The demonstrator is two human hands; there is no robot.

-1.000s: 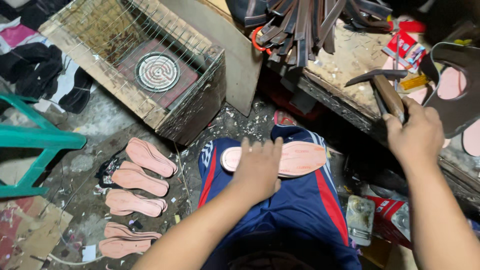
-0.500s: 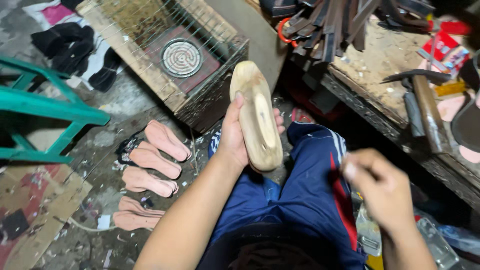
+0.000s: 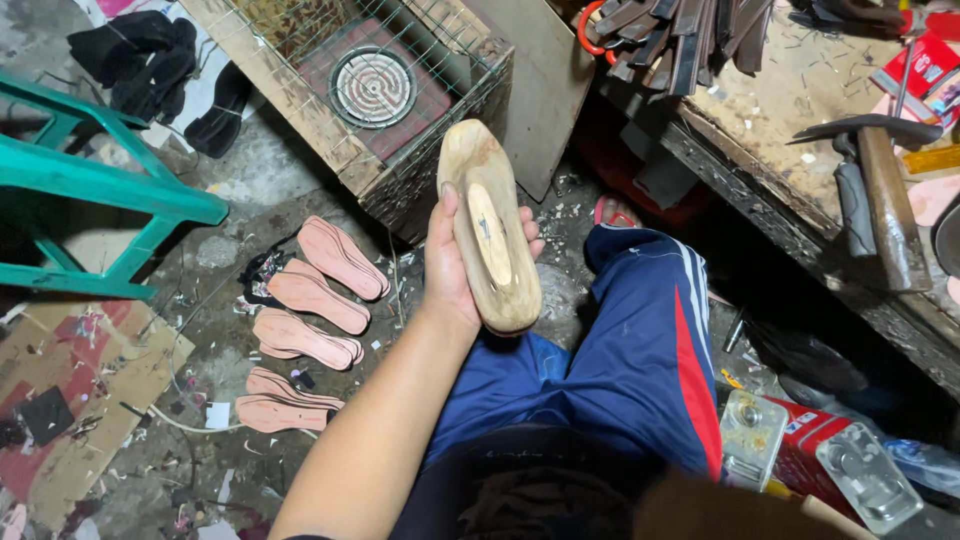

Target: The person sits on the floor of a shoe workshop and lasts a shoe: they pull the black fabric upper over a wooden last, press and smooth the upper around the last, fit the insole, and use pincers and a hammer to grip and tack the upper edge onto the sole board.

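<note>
I see the left hand [image 3: 452, 268] gripping a wooden shoe last [image 3: 490, 228], fingers wrapped round its side, thumb on the near edge. It's held up tilted over the lap, sole facing the camera, in front of the wire-caged heater [image 3: 372, 88]. Right hand isn't in shot, so I can't tell its fingers. Pink insoles [image 3: 305, 320] lie on the floor to the left; hammer [image 3: 880, 190] on the bench.

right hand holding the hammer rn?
No, the right hand is out of view, and the hammer lies untouched on the workbench while the left hand grips the wooden shoe last.
</note>
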